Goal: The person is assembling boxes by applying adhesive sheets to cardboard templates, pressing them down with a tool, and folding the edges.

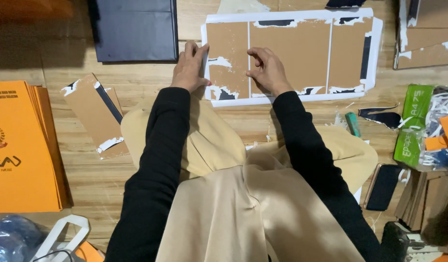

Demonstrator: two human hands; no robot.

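Head view, looking down over a lap in beige cloth onto a wood-plank floor. Brown cardboard panel sheet (289,56) on white backing, lying flat in upper centre of frame, long axis running left to right, split into three panels by pale vertical seams, white and dark paper torn ragged along its edges. Left hand (189,68) at the sheet's left edge, fingers pressed flat on the white border, not clenched, pinning rather than gripping. Right hand (267,70) just right of the first seam, fingertips curled down onto the brown face, pressing or pinching at the seam; cannot tell whether anything is held. Both hands touching the sheet, which extends mostly rightward from them; right hand nearer its middle. Dark navy board (135,29) at upper left, rectangular. Stack of orange printed covers (25,145) at left edge. Loose brown panel strip (95,116) tilted beside it. Green paper-ream wrapper (412,128) at right, crumpled, white lettering. Small teal tube (352,123) near right knee. Black phone (381,187) lower right. More brown boards (430,34) upper right corner.
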